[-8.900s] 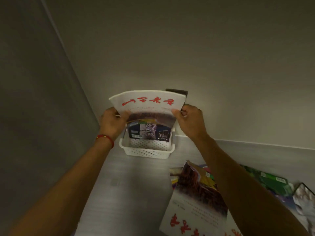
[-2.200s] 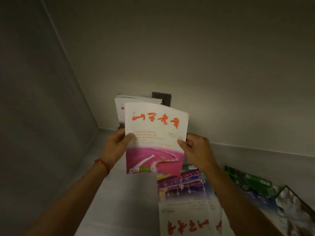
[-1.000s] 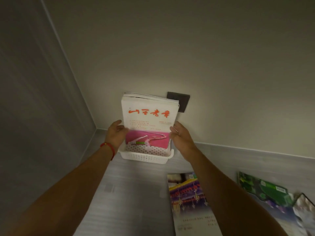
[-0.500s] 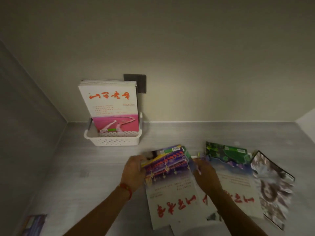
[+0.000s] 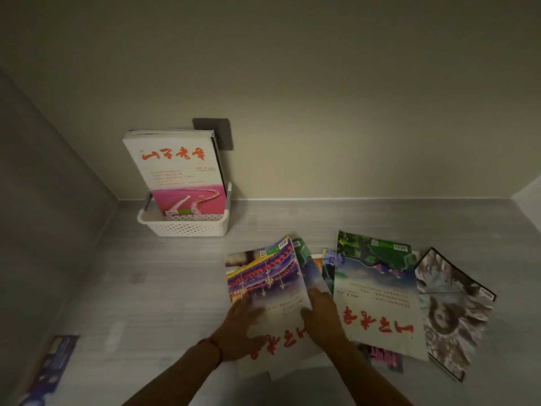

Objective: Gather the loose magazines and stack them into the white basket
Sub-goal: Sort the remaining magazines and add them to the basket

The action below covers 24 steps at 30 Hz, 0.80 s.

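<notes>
Both hands, left [image 5: 238,329] and right [image 5: 322,315], flat with fingers extended on lantern-cover magazine [image 5: 269,285], right of white basket [image 5: 187,227].

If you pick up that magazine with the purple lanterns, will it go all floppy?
Probably floppy: the lantern magazine looks thin and its far corner already curls up. Likely light. Its glossy cover may slide off the magazines beneath.
</notes>
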Available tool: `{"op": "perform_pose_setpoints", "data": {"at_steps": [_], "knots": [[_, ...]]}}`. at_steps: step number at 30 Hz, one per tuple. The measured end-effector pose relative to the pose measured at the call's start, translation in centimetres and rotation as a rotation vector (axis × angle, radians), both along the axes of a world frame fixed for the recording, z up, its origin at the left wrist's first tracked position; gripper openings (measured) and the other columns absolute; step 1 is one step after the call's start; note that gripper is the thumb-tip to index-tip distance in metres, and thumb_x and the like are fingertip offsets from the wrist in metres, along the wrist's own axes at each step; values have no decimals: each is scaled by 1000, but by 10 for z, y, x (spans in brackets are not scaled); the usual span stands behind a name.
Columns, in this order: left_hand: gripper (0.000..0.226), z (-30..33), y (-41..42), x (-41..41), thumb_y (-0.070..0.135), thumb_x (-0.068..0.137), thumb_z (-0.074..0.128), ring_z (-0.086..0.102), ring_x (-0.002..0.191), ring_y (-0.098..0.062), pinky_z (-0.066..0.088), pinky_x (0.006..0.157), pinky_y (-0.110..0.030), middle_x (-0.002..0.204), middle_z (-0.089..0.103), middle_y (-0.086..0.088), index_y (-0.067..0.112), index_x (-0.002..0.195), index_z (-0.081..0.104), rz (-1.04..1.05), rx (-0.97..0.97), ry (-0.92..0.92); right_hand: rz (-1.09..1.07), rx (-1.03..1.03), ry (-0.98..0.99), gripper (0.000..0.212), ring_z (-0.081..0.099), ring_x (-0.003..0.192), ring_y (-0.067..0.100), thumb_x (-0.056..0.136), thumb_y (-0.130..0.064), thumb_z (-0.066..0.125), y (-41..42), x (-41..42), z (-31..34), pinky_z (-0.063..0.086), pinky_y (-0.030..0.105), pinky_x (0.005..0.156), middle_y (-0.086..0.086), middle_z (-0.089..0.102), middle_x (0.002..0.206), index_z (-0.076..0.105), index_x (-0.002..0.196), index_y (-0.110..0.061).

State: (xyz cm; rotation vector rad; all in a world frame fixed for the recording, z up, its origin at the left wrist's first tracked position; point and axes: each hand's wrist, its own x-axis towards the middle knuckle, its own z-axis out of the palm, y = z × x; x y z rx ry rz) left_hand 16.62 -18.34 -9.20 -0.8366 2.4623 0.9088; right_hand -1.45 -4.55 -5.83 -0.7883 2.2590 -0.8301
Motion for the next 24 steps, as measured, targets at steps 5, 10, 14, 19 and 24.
{"op": "perform_pose_setpoints", "data": {"at_steps": [5, 10, 14, 19, 24], "knots": [[79, 57, -7, -24, 39, 86, 61, 29, 146, -20, 30, 119, -29, 160, 25, -1, 29, 154, 22, 76, -277, 507, 293, -12, 208, 35, 63, 102, 21, 94, -12, 56, -10, -28, 51, 49, 26, 80, 2, 65, 118, 55, 126, -26], [73, 125, -23, -52, 56, 84, 51, 36, 142, -33, 30, 118, -52, 153, 40, -12, 29, 149, 30, -212, -698, 463, 688, -97, 392, 29, 65, 97, 9, 89, -29, 63, -37, -50, 138, 53, 29, 85, -11, 72, 112, 67, 118, -35], [36, 152, -35, -51, 35, 97, 48, 67, 98, -28, 54, 86, -39, 114, 71, -6, 37, 133, 48, -92, -247, 370, 752, -71, 733, 14, 60, 72, 4, 84, -44, 65, -61, -43, 181, 55, 34, 80, -14, 72, 84, 72, 91, -35], [19, 167, -52, -24, 19, 98, 49, 71, 78, -20, 61, 72, -39, 93, 74, -7, 22, 112, 62, 293, -54, 588, 168, -598, 655, 28, 50, 113, 2, 93, -32, 60, -61, -56, 175, 33, 13, 100, -15, 57, 123, 59, 121, -26], [20, 175, -82, 8, 12, 97, 56, 70, 84, -44, 60, 73, -56, 98, 72, -24, 6, 115, 63, 612, 312, 712, -365, -362, -263, 36, 61, 100, 22, 100, -40, 46, -78, -32, 139, 49, 27, 76, 0, 66, 107, 57, 120, -12]]}}
